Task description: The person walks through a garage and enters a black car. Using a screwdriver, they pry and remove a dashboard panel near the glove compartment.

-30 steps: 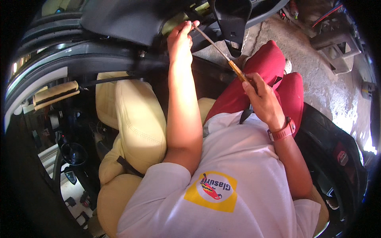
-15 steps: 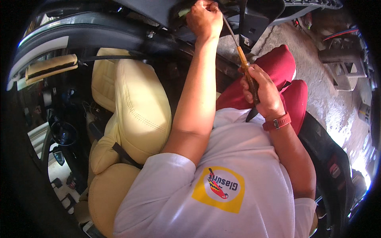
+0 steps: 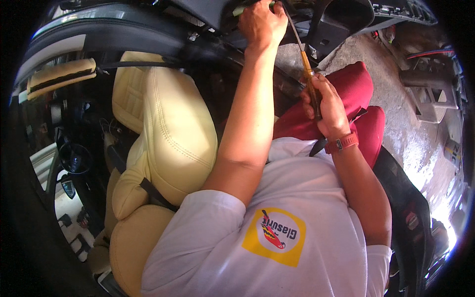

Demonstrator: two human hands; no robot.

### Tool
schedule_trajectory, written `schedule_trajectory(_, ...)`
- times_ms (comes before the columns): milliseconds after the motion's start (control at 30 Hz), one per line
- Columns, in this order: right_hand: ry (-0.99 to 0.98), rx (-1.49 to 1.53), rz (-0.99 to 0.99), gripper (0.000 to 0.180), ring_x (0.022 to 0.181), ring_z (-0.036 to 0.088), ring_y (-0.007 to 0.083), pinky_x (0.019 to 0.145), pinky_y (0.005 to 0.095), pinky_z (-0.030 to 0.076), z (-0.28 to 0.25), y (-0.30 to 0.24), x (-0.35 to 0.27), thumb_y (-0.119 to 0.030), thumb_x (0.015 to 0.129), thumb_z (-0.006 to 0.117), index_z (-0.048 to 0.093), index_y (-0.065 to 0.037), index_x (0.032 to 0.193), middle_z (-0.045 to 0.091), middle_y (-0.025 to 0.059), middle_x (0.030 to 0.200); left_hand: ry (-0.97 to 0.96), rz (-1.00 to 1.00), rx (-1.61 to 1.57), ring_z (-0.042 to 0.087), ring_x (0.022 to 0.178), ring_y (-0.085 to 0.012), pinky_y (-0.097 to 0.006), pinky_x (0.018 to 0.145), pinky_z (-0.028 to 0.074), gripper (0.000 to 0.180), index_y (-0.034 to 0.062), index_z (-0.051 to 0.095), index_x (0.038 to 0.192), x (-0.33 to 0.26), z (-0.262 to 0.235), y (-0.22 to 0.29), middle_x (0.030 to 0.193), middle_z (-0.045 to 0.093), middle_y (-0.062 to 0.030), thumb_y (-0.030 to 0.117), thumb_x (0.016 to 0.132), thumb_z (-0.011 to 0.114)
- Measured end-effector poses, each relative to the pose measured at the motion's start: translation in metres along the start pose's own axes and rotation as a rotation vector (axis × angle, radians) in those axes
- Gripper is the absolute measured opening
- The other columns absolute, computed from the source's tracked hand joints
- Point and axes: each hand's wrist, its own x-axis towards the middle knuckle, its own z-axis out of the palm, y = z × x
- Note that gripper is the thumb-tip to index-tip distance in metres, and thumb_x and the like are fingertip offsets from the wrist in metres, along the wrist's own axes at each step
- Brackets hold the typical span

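My right hand [image 3: 327, 106] is wrapped round the amber handle of a long screwdriver [image 3: 306, 62]. Its thin metal shaft slants up and left, and the tip is lost near the fingers of my left hand [image 3: 263, 22]. That hand is stretched up under the black dashboard panel [image 3: 198, 11], with its fingers curled closed. A bit of something pale green [image 3: 239, 10] shows beside the left knuckles. Whether the fingers hold it, the shaft's end or another small part is hidden.
A cream leather seat [image 3: 180, 133] stands to my left, with a round steering wheel [image 3: 75, 158] beyond it. Black trim [image 3: 341, 22] hangs ahead of me. Past the door opening on the right are a concrete floor [image 3: 396, 104] and a grey plastic stool [image 3: 429, 94].
My left hand and the screwdriver shaft appear slightly farther right, while the surroundings have also shifted a little. My right hand's fingers have moved slightly on the handle.
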Motion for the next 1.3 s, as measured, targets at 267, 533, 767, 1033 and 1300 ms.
schedule_trajectory(267,0.017,-0.015,-0.011,0.025,0.048,0.043,0.0134,0.044,0.0261,0.035,0.001,0.006,0.012,-0.028,0.105,0.045,0.057,-0.007,0.108,0.053,0.0044,0.071,0.030,-0.004,0.121,0.070,0.087,-0.0441,-0.052,0.080,0.056,0.028,0.0154,0.078,0.111,-0.005,0.005,-0.002,0.093,0.074,-0.0226,0.030,0.092,0.062)
schedule_trajectory(533,0.038,-0.057,-0.049,0.025,0.049,0.046,0.0122,0.042,0.0253,0.036,-0.006,0.011,0.022,-0.030,0.104,0.050,0.057,-0.006,0.107,0.055,0.0036,0.072,0.099,0.040,0.071,0.070,0.081,-0.0440,-0.052,0.076,0.055,0.028,0.0126,0.078,0.108,-0.009,0.014,-0.010,0.088,0.073,-0.0219,0.030,0.093,0.062)
schedule_trajectory(767,0.265,-0.373,-0.349,0.028,0.058,0.056,0.0091,0.050,0.0246,0.046,-0.004,0.024,0.025,-0.024,0.095,0.074,0.062,-0.001,0.104,0.062,0.0027,0.077,0.135,0.110,-0.060,0.068,0.085,-0.0443,-0.053,0.076,0.052,0.034,0.0040,0.073,0.084,-0.008,0.007,-0.019,0.088,0.072,-0.0219,0.037,0.089,0.069)
schedule_trajectory(1033,0.186,-0.085,-0.176,0.032,0.058,0.052,0.0070,0.051,0.0226,0.043,0.023,0.011,0.013,-0.028,0.096,0.074,0.062,0.000,0.108,0.066,0.0023,0.079,-0.194,-0.026,-0.019,0.069,0.088,-0.0431,-0.051,0.079,0.053,0.036,0.0049,0.076,0.084,0.002,-0.004,-0.010,0.087,0.073,-0.0212,0.041,0.086,0.072)
schedule_trajectory(1300,0.320,-0.206,-0.220,0.026,0.062,0.056,0.0074,0.053,0.0234,0.046,0.016,0.023,0.016,-0.025,0.103,0.064,0.066,0.001,0.109,0.069,0.0034,0.083,-0.187,-0.067,0.021,0.071,0.086,-0.0407,-0.049,0.081,0.055,0.033,0.0046,0.078,0.086,0.002,0.004,-0.006,0.087,0.074,-0.0209,0.037,0.085,0.073)
